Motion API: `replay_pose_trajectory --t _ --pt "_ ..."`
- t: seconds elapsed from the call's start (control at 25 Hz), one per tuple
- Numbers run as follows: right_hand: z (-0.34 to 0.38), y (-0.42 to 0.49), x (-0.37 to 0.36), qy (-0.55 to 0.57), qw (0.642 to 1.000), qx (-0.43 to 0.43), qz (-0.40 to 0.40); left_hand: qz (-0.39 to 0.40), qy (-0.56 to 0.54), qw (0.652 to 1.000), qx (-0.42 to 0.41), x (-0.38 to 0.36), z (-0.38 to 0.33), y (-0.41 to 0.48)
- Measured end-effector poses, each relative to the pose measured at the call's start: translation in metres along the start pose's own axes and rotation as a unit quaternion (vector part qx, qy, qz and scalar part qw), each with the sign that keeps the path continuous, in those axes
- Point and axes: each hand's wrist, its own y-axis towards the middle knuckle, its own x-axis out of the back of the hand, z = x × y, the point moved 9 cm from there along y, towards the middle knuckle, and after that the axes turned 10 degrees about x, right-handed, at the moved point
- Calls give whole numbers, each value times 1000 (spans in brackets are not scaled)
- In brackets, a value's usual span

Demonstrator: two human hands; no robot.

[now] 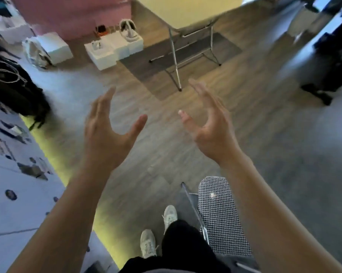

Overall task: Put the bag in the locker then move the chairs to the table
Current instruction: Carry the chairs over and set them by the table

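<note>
My left hand (109, 133) and my right hand (209, 127) are raised in front of me, palms facing each other, fingers spread, holding nothing. A black bag (18, 95) sits at the left, against a pale blue locker front (12, 194) covered with stickers. A chair with a houndstooth seat (221, 219) and a metal frame stands beside my right leg at the bottom. The folding table (185, 10), with a pale yellow top and grey metal legs, stands ahead at the top centre. The picture is blurred.
White boxes (115, 48) and a white bag (38, 52) lie on the floor at the back left, in front of a pink wall. A dark stand (327, 71) occupies the right side. Wooden floor stretches between me and the table.
</note>
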Motion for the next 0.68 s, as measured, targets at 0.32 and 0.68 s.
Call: replay_pose_trajectory --t 0.32,0.68 --pt "-38 -131 129 -132 971 -143 -137 202 -116 970 -75 -124 -90 -87" --pt "-37 -232 160 -169 940 -250 -161 326 -144 929 -98 -166 -108 -181"
